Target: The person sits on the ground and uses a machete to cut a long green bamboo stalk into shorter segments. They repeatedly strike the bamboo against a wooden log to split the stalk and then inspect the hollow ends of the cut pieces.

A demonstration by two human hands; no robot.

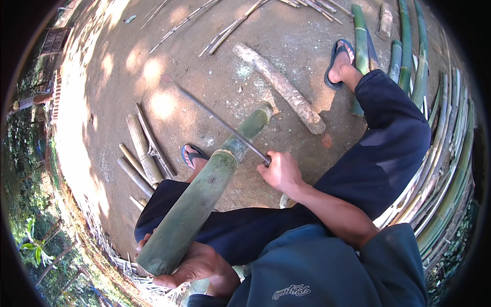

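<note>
A thick green bamboo section point(192, 207) slants from my lap up and away to the right. My left hand point(202, 263) wraps round its near end from below. A pale joint ring circles the bamboo point(226, 155) towards its far end, which is close to the ground. In my closed right hand point(281, 174) is the handle of a long, thin machete point(217, 117). Seen nearly edge-on, its blade crosses over the bamboo just beyond the ring; whether it touches the surface I cannot tell.
A bark-covered log point(281, 87) lies on the dirt ahead. Cut bamboo pieces point(143, 146) are on the left, near my sandalled foot point(193, 155). Green poles point(360, 38) lie by my other foot point(339, 64). A big pile of split bamboo strips point(445, 169) curves along my right.
</note>
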